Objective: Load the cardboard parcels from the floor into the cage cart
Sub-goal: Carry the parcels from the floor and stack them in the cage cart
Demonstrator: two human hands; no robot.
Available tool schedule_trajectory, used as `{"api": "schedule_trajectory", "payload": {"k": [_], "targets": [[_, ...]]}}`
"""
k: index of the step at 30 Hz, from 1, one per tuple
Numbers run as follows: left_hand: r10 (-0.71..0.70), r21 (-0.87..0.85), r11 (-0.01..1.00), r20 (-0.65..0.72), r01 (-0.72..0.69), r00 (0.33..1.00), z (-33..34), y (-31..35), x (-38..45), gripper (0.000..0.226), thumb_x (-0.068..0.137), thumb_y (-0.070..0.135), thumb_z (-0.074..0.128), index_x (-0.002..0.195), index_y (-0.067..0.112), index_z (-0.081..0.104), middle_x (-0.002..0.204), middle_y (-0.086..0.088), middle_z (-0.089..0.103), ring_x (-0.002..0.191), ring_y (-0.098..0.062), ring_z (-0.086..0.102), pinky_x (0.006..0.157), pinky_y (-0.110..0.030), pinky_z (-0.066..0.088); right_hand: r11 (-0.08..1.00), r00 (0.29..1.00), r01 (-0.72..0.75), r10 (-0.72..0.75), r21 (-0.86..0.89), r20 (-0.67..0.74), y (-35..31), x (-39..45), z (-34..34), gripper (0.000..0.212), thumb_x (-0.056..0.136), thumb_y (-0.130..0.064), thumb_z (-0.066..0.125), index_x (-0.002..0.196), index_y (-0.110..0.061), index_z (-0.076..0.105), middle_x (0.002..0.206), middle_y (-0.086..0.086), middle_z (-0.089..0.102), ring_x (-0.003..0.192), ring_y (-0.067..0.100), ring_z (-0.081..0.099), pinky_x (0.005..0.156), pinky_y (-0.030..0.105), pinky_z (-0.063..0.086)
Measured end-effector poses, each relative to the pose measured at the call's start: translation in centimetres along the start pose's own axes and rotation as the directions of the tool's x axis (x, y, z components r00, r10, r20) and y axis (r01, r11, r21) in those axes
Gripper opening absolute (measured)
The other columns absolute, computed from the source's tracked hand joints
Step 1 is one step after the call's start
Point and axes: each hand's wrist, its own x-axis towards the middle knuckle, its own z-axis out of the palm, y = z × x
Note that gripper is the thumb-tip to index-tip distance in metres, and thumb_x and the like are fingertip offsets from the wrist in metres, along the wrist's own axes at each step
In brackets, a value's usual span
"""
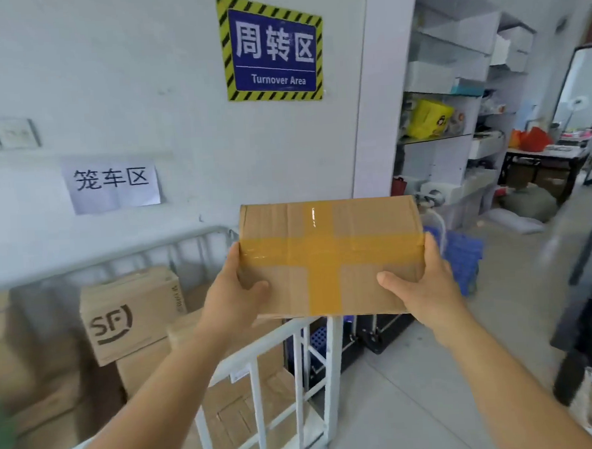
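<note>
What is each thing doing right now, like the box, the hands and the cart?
taped parcel: sealed, held up above the cart's corner.
left hand: grips the parcel's left end.
right hand: grips its right end.
cage cart: already holds boxes.
SF box: closed, tilted, atop other boxes.

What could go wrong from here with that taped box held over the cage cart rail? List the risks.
1. The taped parcel is held only at its two ends by the left hand and right hand, nothing under its middle; it might slip.
2. The white cage cart rail sits just below it; the parcel's bottom edge could catch there.
3. The SF box lies tilted on the stack inside; a drop nearby may shift it.
</note>
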Motion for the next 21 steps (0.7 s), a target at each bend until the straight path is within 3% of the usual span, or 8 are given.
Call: {"api": "schedule_trajectory", "payload": {"k": [2, 6, 8, 12, 16, 21], "targets": [[-0.031, 0.013, 0.999, -0.047, 0.032, 0.998, -3.7, -1.8, 1.3, 0.081, 0.090, 0.017, 0.059, 0.154, 0.035, 0.012, 0.124, 0.009, 0.052, 0.103, -0.017, 0.055, 0.085, -0.034, 0.048, 0.999, 0.998, 0.037, -0.037, 0.013, 0.043, -2.5, 0.6, 3.9, 0.107, 0.074, -0.051, 0.075, 0.152, -0.045, 0.002, 0.146, 0.001, 0.033, 0.131, 0.033, 0.039, 0.107, 0.054, 0.038], [-0.093, 0.051, 0.994, -0.140, 0.101, 0.986, -9.8, -5.4, 3.2, 0.081, 0.091, 0.018, 0.060, 0.154, 0.034, 0.011, 0.120, 0.005, 0.054, 0.094, -0.019, 0.059, 0.072, -0.031, 0.051, 0.993, 0.984, 0.106, -0.111, 0.047, 0.140, -6.8, 1.5, 11.2, 0.100, 0.071, -0.053, 0.075, 0.149, -0.041, 0.014, 0.140, 0.000, 0.043, 0.122, 0.028, 0.049, 0.101, 0.050, 0.045], [-0.139, 0.051, 0.987, -0.185, 0.151, 0.973, -12.0, -7.4, 3.9, 0.081, 0.091, 0.018, 0.060, 0.154, 0.034, 0.011, 0.117, 0.003, 0.056, 0.093, -0.021, 0.061, 0.076, -0.037, 0.055, 0.990, 0.973, 0.125, -0.136, 0.068, 0.186, -8.2, 1.9, 14.5, 0.103, 0.062, -0.060, 0.073, 0.146, -0.044, 0.015, 0.136, -0.001, 0.048, 0.120, 0.027, 0.052, 0.099, 0.051, 0.047], [-0.237, -0.027, 0.971, -0.199, 0.237, 0.951, -14.4, -11.6, 5.7, 0.077, 0.089, 0.020, 0.060, 0.149, 0.044, 0.018, 0.121, 0.003, 0.060, 0.098, -0.024, 0.063, 0.079, -0.049, 0.058, 0.992, 0.960, 0.107, -0.121, 0.071, 0.254, -9.7, 3.4, 20.2, 0.091, 0.079, -0.045, 0.074, 0.149, -0.035, 0.018, 0.141, -0.003, 0.049, 0.125, 0.027, 0.051, 0.100, 0.047, 0.046], [-0.309, -0.018, 0.949, -0.241, 0.314, 0.920, -14.8, -15.1, 7.7, 0.071, 0.092, 0.016, 0.056, 0.149, 0.039, 0.020, 0.114, 0.004, 0.056, 0.092, -0.025, 0.060, 0.065, -0.036, 0.053, 0.995, 0.945, 0.096, -0.093, 0.005, 0.315, -9.4, 6.0, 25.0, 0.086, 0.076, -0.051, 0.073, 0.144, -0.038, 0.021, 0.136, -0.004, 0.053, 0.123, 0.031, 0.050, 0.100, 0.053, 0.045], [-0.407, -0.014, 0.909, -0.255, 0.417, 0.877, -13.8, -18.6, 11.3, 0.075, 0.094, 0.017, 0.056, 0.152, 0.035, 0.013, 0.109, 0.001, 0.054, 0.080, -0.024, 0.058, 0.057, -0.030, 0.046, 0.995, 0.912, 0.092, -0.069, -0.037, 0.405, -8.1, 10.4, 30.3, 0.082, 0.082, -0.043, 0.072, 0.148, -0.031, 0.025, 0.139, -0.001, 0.052, 0.125, 0.029, 0.050, 0.099, 0.048, 0.046]]}}
